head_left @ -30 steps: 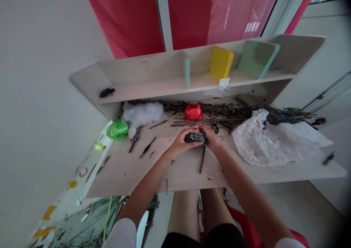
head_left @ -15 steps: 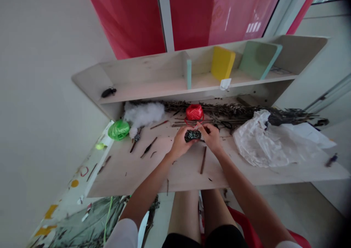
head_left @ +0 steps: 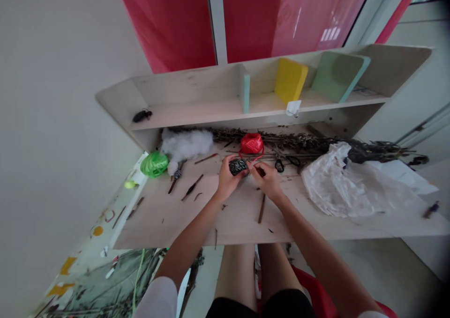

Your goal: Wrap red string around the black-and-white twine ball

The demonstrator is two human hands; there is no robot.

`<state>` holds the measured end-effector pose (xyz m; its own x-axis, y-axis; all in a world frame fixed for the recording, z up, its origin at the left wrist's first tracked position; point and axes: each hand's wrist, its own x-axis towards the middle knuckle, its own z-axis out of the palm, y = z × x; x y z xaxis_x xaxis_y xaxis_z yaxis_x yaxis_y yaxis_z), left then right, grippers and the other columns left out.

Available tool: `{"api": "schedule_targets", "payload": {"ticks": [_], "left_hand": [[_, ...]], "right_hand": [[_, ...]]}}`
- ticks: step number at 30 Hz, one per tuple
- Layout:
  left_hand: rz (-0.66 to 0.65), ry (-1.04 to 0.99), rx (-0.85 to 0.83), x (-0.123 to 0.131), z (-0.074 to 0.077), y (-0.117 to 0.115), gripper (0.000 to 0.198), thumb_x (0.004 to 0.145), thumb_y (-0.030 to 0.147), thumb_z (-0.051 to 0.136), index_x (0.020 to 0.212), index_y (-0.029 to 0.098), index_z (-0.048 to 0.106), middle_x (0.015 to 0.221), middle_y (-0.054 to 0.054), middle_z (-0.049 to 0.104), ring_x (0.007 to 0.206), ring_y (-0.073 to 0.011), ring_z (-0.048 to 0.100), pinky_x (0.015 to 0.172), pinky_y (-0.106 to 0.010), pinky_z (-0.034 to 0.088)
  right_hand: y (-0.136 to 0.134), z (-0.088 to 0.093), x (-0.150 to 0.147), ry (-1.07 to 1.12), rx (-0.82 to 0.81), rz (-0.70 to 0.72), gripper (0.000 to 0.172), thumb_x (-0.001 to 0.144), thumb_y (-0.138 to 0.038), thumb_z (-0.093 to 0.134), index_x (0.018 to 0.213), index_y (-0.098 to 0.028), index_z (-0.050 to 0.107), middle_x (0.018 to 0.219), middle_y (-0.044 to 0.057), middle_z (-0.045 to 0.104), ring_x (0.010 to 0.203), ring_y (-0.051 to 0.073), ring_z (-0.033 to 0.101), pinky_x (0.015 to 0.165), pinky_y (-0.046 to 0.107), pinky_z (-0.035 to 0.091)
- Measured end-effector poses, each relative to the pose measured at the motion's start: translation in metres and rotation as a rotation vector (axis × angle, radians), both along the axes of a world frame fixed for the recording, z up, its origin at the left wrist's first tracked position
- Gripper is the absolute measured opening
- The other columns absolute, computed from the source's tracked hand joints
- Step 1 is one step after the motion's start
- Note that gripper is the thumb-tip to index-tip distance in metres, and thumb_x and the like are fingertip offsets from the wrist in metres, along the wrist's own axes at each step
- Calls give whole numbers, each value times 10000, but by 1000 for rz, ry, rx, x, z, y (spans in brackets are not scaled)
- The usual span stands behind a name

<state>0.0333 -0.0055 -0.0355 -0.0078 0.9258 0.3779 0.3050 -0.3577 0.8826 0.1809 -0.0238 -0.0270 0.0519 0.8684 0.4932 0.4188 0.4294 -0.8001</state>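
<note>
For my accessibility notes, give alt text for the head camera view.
A person's left hand grips a black-and-white ball of cord above a pale wooden bench, the right hand beside it. A red twine ball, green twine ball, cotton wool and dry twigs lie nearby.

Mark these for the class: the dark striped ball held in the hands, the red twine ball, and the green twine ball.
dark striped ball (head_left: 238, 166), head view, point on the middle of its exposed top
red twine ball (head_left: 251, 144), head view, point on the middle of the ball
green twine ball (head_left: 153, 164), head view, point on the middle of the ball
</note>
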Motion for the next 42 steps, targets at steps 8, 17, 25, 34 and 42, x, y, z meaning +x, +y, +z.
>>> {"api": "schedule_targets", "payload": {"ticks": [8,17,25,34,42], "left_hand": [[29,247,141,-3,1,0,365,790,359,642,1111,213,547,1091,-74,604,1061,-206,550,944,-368,429],[-25,508,192,-3,-2,-4,434,858,369,550,1272,252,500,1235,-104,500,1154,-231,503,983,-400,432],[41,619,174,0,-5,-7,497,809,375,619,1281,267,506,1230,-93,486,1121,-240,509,935,-394,465],[-3,517,90,-12,-2,2,624,732,342,706,1313,280,485,1179,-99,484,1074,-244,541,925,-404,463],[20,408,33,-13,1,5,640,679,320,753,1274,249,528,1127,-98,532,1029,-238,562,943,-404,447]], "right_hand": [[1,1,0,147,-73,10,418,826,-530,522,612,-171,548,536,-22,430,503,95,352,500,245,298],[8,3,4,339,-102,-34,403,776,-531,582,597,-170,565,532,-15,489,493,97,391,502,247,322],[5,5,3,346,-142,90,416,759,-562,586,592,-183,543,527,-14,512,489,106,441,501,245,355],[3,1,-3,210,-222,195,450,785,-595,537,609,-183,576,583,23,602,548,137,524,567,264,405],[10,-12,0,93,-189,139,442,819,-559,499,628,-175,609,570,20,582,534,130,477,544,261,356]]}}
